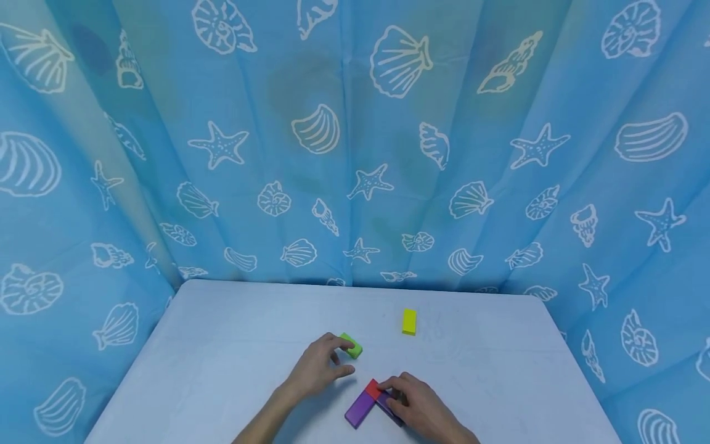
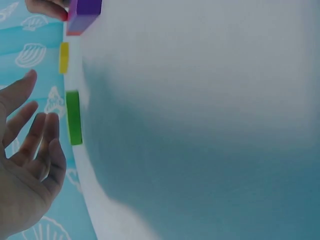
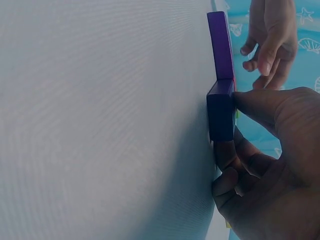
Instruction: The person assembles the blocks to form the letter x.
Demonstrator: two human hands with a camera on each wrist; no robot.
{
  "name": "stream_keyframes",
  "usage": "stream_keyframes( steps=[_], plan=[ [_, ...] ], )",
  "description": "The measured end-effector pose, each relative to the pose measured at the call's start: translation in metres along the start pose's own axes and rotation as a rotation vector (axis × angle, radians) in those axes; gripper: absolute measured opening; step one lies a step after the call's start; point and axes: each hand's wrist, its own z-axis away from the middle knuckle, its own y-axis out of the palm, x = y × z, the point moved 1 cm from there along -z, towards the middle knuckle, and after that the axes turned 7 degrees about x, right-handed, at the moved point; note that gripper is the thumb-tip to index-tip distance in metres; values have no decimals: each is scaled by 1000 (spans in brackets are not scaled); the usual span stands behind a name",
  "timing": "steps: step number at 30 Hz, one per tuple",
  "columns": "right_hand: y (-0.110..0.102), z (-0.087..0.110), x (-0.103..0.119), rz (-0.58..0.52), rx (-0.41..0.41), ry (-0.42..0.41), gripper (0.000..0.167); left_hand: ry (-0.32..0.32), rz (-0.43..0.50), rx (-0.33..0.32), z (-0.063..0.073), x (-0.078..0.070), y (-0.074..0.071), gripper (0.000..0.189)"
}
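Across the table (image 1: pixel 249 320), we see the left hand (image 1: pixel 317 366) at ten o'clock, fingers spread; right hand (image 1: pixel 423 408) at four, pinching dark purple block (image 3: pixel 220 117); brighter purple block (image 1: pixel 360 409), seven; green block (image 1: pixel 354 350), eleven; yellow block (image 1: pixel 409 322), one; red block (image 1: pixel 372 388), centre.

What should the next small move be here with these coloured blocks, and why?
Probably close the left hand around the bright green rectangular block. Its thumb stands apart from its fingers beside that block without gripping it, while the right hand is occupied, pinching a dark purple rectangular block.
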Motion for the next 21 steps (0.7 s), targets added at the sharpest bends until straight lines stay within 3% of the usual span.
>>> stream_keyframes(
  steps=[13, 21],
  plan=[
    [0, 0, 1, -22, 3, 14, 27, -11, -177, -84, -15, 9, -7, 41],
    [0, 0, 0, -14, 4, 5, 27, -9, -206, -82, -23, 17, -8, 43]
  ],
)
